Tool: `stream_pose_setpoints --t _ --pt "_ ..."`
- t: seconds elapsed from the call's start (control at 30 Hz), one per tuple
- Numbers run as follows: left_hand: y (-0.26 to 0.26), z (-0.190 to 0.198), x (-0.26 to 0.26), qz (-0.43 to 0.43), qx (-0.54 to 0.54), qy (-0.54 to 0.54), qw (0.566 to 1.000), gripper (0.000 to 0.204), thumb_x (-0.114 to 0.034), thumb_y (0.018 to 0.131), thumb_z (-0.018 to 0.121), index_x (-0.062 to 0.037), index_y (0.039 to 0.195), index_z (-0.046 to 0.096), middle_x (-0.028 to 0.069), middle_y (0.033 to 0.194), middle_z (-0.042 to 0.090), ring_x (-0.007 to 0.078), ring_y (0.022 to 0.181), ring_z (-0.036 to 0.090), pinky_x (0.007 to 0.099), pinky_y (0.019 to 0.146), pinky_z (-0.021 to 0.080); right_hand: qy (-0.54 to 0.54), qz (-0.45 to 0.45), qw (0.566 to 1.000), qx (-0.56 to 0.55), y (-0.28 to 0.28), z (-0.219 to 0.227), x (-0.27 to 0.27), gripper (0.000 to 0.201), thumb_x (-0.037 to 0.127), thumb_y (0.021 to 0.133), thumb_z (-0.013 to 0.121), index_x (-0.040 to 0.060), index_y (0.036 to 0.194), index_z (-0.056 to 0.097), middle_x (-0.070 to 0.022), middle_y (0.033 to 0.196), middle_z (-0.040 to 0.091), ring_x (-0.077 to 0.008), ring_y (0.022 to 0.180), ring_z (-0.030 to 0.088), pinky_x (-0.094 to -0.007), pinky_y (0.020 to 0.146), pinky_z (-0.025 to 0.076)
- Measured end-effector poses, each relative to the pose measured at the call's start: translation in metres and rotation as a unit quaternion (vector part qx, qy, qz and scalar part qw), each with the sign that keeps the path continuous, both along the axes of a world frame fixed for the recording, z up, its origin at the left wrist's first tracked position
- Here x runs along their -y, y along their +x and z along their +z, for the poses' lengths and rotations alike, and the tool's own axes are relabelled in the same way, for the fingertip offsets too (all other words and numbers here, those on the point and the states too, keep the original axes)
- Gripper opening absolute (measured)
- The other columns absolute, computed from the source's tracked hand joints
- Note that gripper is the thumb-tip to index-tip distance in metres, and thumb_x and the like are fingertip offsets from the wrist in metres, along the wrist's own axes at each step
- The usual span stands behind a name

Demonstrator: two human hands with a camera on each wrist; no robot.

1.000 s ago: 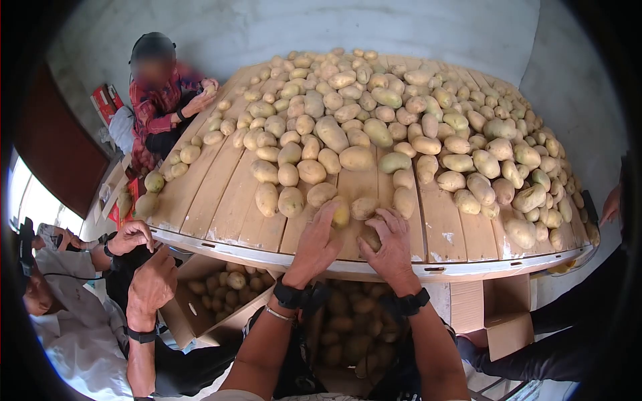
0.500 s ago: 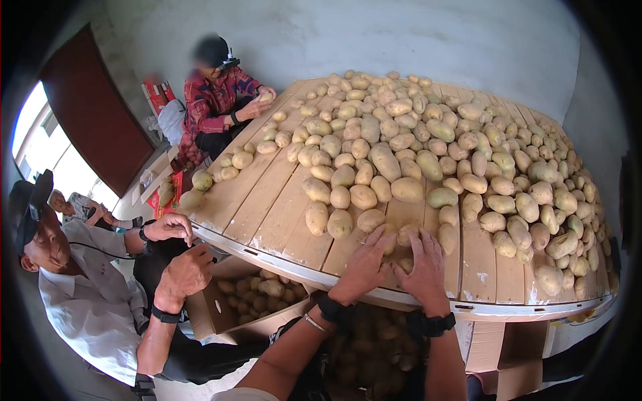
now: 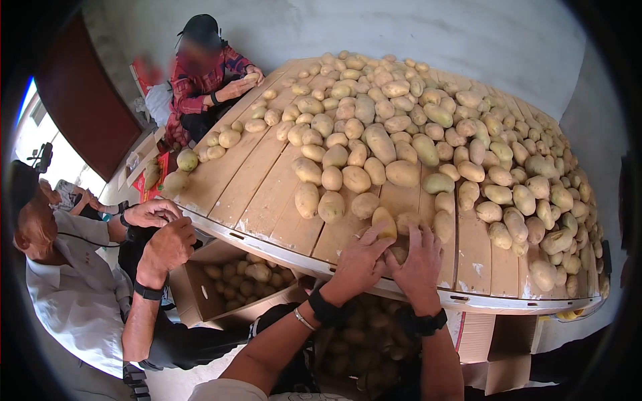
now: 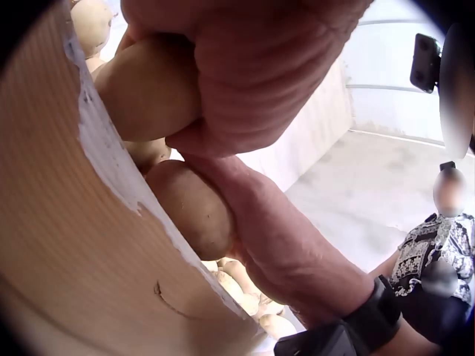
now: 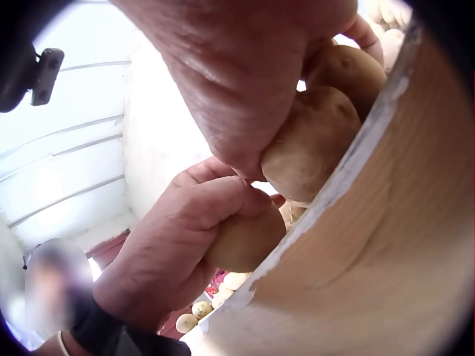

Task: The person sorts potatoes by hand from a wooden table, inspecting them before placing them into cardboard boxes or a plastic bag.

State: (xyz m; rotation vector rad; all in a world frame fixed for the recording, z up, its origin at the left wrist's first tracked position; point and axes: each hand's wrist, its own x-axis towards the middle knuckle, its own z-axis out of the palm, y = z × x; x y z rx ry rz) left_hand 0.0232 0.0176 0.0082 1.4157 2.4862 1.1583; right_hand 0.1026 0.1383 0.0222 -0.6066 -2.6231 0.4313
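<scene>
In the head view, my left hand (image 3: 358,264) grips a yellowish potato (image 3: 382,223) near the table's front edge. The left wrist view shows this potato (image 4: 152,87) from below, between fingers and palm. My right hand (image 3: 418,267) is close beside it. Its fingers reach over a second potato (image 3: 406,221), and its thumb side curls round another potato (image 3: 399,254) close to the edge. From below, in the right wrist view, that potato (image 5: 308,148) shows against the thumb, with the other potato (image 5: 347,76) beyond it. The palms hide parts of all three.
A large potato pile (image 3: 401,127) spreads over the slatted wooden table (image 3: 267,180) with its white rim. Below stand a cardboard box (image 3: 200,287) of potatoes and an open carton (image 3: 511,347). A person in a white shirt (image 3: 73,287) sits at left; another in plaid (image 3: 194,87) holds a potato.
The head view has swung left, so the table sits further right than at first. The left hand's potato now stands tilted up beside the right hand. The right hand stays over the potatoes at the edge.
</scene>
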Motion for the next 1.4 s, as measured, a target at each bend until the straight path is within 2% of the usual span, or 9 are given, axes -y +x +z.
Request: stream_pose_setpoints --t 0.27,0.43,0.6,0.67,0.8,1.13,1.27,1.33,1.4 --pt "0.012 -0.002 -0.007 -0.056 -0.103 0.109 0.987 0.045 -0.004 0.066 0.058 -0.0069 0.111 0.057 0.0143 0.127 0.047 0.0379 0.120 0.041 0.0457 0.097 0.036 0.008 0.080 0.995 -0.058 0.029 0.001 -0.011 0.037 0.034 0.073 0.068 0.0024 0.091 0.060 -0.0239 0.123 0.042 -0.0400 0.109 0.044 -0.0471 0.090 0.036" --pt "0.025 0.000 -0.011 -0.124 -0.152 0.017 0.980 0.070 -0.013 0.065 0.060 -0.0137 0.133 0.040 0.0105 0.122 0.051 0.0323 0.117 0.043 0.0447 0.099 0.031 -0.122 0.090 0.981 -0.118 0.053 0.001 -0.029 0.037 0.005 0.073 0.053 0.0026 0.109 0.046 -0.0273 0.125 0.041 -0.0434 0.112 0.043 -0.0444 0.095 0.034" --pt "0.035 0.012 -0.023 -0.126 -0.129 0.018 0.983 0.068 -0.017 0.066 0.061 -0.0143 0.131 0.042 0.0095 0.119 0.053 0.0306 0.113 0.045 0.0450 0.097 0.031 -0.143 0.045 0.979 -0.140 0.064 0.000 -0.044 0.035 -0.001 0.076 0.041 0.0005 0.111 0.046 -0.0249 0.119 0.048 -0.0408 0.104 0.050 -0.0418 0.093 0.039" --pt "0.037 0.016 -0.026 -0.135 -0.165 0.042 0.976 0.064 -0.022 0.068 0.063 -0.0118 0.128 0.045 0.0103 0.115 0.054 0.0298 0.107 0.049 0.0435 0.092 0.035 -0.351 0.032 0.923 -0.156 0.062 0.006 -0.042 0.034 -0.001 0.079 0.039 0.0001 0.112 0.048 -0.0237 0.118 0.050 -0.0386 0.103 0.051 -0.0416 0.093 0.039" --pt "0.045 0.014 -0.040 -0.129 -0.164 0.038 0.977 0.059 -0.027 0.069 0.065 -0.0092 0.123 0.048 0.0110 0.112 0.054 0.0287 0.100 0.052 0.0412 0.086 0.038 -0.217 0.042 0.959 -0.180 0.057 -0.010 -0.052 0.027 0.004 0.086 0.041 -0.0008 0.111 0.051 -0.0228 0.114 0.052 -0.0366 0.103 0.051 -0.0389 0.092 0.039" --pt "0.034 0.004 -0.062 -0.006 -0.188 0.123 0.975 0.037 -0.015 0.076 0.060 -0.0035 0.111 0.053 0.0133 0.116 0.050 0.0312 0.108 0.048 0.0412 0.090 0.037 -0.235 0.026 0.946 -0.220 0.059 -0.010 -0.050 0.035 0.024 0.095 0.037 -0.0015 0.115 0.050 -0.0235 0.121 0.048 -0.0375 0.113 0.045 -0.0390 0.099 0.033" --pt "0.011 0.011 -0.051 0.093 -0.172 0.071 0.978 0.039 -0.014 0.077 0.059 -0.0042 0.114 0.051 0.0184 0.129 0.039 0.0401 0.119 0.036 0.0474 0.098 0.031 -0.238 0.032 0.955 -0.174 0.049 -0.013 -0.042 0.035 0.022 0.088 0.051 0.0012 0.117 0.050 -0.0221 0.129 0.042 -0.0393 0.119 0.039 -0.0420 0.102 0.029" --pt "0.005 0.005 -0.044 0.117 -0.160 0.050 0.979 0.041 -0.016 0.077 0.058 -0.0047 0.115 0.051 0.0207 0.130 0.037 0.0417 0.121 0.033 0.0500 0.099 0.028 -0.031 0.022 0.994 -0.105 0.039 -0.012 -0.030 0.038 0.020 0.081 0.060 0.0034 0.114 0.052 -0.0204 0.130 0.039 -0.0413 0.122 0.033 -0.0476 0.102 0.027" --pt "-0.005 -0.001 -0.036 0.144 -0.148 0.028 0.978 0.043 -0.018 0.077 0.057 -0.0051 0.117 0.050 0.0229 0.131 0.035 0.0433 0.123 0.030 0.0526 0.100 0.025 -0.037 0.037 0.990 -0.131 0.028 -0.012 -0.018 0.039 0.020 0.076 0.064 0.0051 0.111 0.055 -0.0196 0.129 0.039 -0.0414 0.123 0.030 -0.0513 0.101 0.025"
